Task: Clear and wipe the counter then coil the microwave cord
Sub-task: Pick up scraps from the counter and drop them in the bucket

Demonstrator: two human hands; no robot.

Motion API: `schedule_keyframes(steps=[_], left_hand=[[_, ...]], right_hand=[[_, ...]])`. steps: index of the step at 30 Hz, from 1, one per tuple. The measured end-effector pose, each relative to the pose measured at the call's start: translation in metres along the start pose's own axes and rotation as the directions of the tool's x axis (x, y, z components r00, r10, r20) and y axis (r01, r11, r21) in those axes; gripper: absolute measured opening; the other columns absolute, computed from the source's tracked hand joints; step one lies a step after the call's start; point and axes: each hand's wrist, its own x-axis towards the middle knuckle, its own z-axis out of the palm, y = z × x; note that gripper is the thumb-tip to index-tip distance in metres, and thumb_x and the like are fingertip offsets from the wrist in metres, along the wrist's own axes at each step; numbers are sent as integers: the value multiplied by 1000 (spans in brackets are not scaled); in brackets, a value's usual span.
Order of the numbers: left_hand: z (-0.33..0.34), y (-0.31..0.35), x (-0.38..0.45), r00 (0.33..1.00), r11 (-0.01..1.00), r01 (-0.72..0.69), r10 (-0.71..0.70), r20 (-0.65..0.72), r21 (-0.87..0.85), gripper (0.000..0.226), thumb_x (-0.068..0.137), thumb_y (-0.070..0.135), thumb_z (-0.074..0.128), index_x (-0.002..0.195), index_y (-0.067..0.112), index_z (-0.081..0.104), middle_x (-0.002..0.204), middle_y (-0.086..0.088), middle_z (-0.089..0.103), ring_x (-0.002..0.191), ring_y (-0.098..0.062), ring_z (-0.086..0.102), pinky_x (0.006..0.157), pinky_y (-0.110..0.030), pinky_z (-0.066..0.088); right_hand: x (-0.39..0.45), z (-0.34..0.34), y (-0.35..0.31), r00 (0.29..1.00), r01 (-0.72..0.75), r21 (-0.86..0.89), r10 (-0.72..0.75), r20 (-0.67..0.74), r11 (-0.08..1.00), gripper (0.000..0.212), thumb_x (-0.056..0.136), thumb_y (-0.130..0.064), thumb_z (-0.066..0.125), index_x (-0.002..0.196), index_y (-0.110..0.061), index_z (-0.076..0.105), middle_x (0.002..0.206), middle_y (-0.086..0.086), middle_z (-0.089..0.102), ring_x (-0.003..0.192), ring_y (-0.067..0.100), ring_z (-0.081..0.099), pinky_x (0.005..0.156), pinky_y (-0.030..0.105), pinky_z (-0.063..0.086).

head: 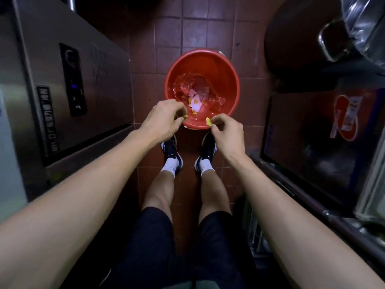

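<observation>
Head view: both arms reach forward and down over a round red plastic bucket (202,65) standing on the dark red tiled floor (168,34). The left hand (164,117) has its fingers curled together, pinching a small yellow-orange scrap (185,116) at the fingertips, just over the bucket's near rim. The right hand (227,130), close beside the left, likewise pinches a small crumpled yellow scrap (208,121) between thumb and fingers, at the same near rim. Beyond both hands, inside the bucket, lie crumpled clear wrappers, white paper bits and orange pieces (195,101).

Below the hands stand the person's dark sneakers with white socks (170,155), toes just short of the bucket.

Left of the left hand stands a stainless steel appliance (41,80) with a black control strip (73,80); its label strips are too blurred to read. Right of the right hand sits a dark glass-fronted box (312,142) bearing a red and white logo (345,117), the lettering unreadable. Neither the counter nor the microwave cord can be made out.
</observation>
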Motion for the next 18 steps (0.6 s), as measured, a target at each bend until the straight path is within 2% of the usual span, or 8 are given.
schedule_keyframes(steps=[4,7,10,14,18], left_hand=[[34,-18,41,999,999,38,-38,28,-23,9,87,17,70,94,22,69,95,3,63,90,-20,60,87,-42,52],[57,-35,70,997,997,64,-62,37,-36,9,87,17,71,92,23,69,92,6,62,89,-18,60,87,-41,52],[81,-53,97,996,997,77,-76,43,-31,8,87,17,71,94,23,70,90,7,61,87,-16,59,86,-38,52],[111,-75,133,993,992,115,-113,32,-47,12,87,15,71,96,22,71,97,4,67,90,-16,61,87,-34,52],[135,-89,159,987,985,163,-162,16,-65,15,87,15,70,101,21,72,97,4,69,93,-16,62,86,-29,50]], right_hand=[[40,24,30,999,-36,-21,36,29,999,18,89,-13,62,100,-23,71,95,-5,72,86,15,67,85,35,55],[67,45,50,992,-128,0,128,15,992,19,91,-14,58,98,-25,71,94,-4,73,87,17,66,81,31,53],[92,70,65,982,-187,47,187,-8,981,19,92,-16,56,96,-27,71,92,-8,71,80,10,59,74,26,46],[122,97,85,985,-170,37,170,20,985,19,91,-15,57,98,-26,71,89,-11,71,73,0,55,66,19,39],[144,114,104,986,-167,60,166,20,984,18,90,-13,57,94,-23,71,87,-8,72,80,17,65,76,29,52]])
